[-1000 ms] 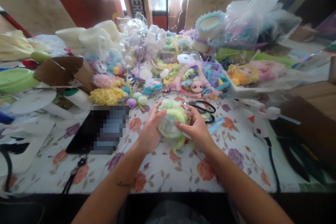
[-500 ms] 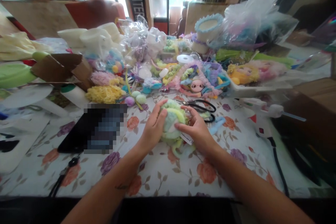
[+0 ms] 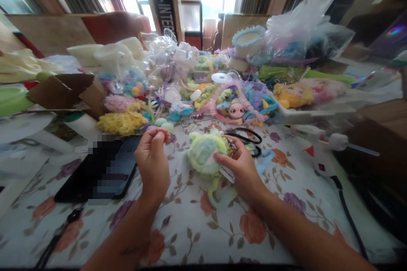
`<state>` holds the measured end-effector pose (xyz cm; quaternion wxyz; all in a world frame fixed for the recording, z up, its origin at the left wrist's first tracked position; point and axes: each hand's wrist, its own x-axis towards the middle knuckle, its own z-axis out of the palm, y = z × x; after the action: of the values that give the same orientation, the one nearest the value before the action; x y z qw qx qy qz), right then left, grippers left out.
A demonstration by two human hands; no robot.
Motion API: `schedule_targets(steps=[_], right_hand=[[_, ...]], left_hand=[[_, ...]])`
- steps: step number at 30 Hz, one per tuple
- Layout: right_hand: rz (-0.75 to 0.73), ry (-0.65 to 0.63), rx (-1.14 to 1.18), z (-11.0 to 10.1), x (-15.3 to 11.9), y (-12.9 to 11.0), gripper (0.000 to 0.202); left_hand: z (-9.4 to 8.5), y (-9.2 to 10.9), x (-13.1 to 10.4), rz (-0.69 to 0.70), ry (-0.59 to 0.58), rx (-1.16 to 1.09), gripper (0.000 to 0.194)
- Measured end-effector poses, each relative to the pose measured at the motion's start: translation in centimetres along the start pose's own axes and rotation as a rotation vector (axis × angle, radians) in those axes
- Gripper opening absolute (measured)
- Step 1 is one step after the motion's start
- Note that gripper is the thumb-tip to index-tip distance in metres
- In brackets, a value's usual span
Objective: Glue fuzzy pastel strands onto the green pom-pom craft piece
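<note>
My right hand grips the right side of a round, fuzzy green and yellow plush piece, its thumb pressed on the front. A white tag with dark lettering hangs below that thumb, and a pale green strand trails under the plush. My left hand is raised to the left, apart from the plush, with thumb and fingers pinched together. Whatever is between those fingertips is too small to make out. Black-handled scissors lie just behind my right hand.
A phone lies at the left, with a black strap near it. A glue gun with its cable stands at the right. Colourful plush parts, a doll face, a cardboard box and plastic bags crowd the back.
My left hand has let go of the plush and moved left, its fingers now pinched. My right hand still holds the plush. The view has shifted slightly.
</note>
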<state>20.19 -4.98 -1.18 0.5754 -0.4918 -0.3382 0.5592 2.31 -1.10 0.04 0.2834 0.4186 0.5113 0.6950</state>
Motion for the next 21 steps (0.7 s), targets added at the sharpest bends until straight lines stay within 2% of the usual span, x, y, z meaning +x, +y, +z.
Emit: schedule_targets(steps=[1,4,6,8,10,13,16,19,21], right_hand=[[-0.002,0.006,0.004,0.0,0.0,0.0,0.067],[-0.002,0.016,0.021,0.0,0.0,0.1,0.067],[-0.002,0.012,0.032,0.0,0.1,0.2,0.067],[-0.010,0.011,0.026,0.1,0.1,0.2,0.066],[-0.018,0.013,0.000,0.2,0.2,0.2,0.064],[-0.034,0.016,-0.037,0.2,0.3,0.2,0.060],[-0.046,0.016,-0.050,0.1,0.3,0.2,0.058],[-0.050,0.019,-0.035,0.1,0.3,0.3,0.058],[-0.045,0.012,-0.010,0.1,0.3,0.5,0.059]], left_hand=[[0.0,0.2,-0.5,0.031,-0.025,-0.004,0.021],[-0.1,1.6,-2.9,0.163,-0.215,0.081,0.043],[-0.2,2.8,-4.4,0.147,-0.384,0.055,0.052],[-0.3,3.9,-5.3,-0.061,-0.584,-0.018,0.056],[-0.1,4.6,-5.2,-0.339,-0.727,-0.132,0.055],[0.2,4.9,-4.4,-0.645,-0.783,-0.295,0.047],[-0.1,5.0,-3.8,-0.768,-0.815,-0.357,0.034],[-1.0,5.7,-3.9,-0.741,-0.943,-0.312,0.018],[-1.6,6.5,-4.3,-0.587,-1.060,-0.185,0.015]])
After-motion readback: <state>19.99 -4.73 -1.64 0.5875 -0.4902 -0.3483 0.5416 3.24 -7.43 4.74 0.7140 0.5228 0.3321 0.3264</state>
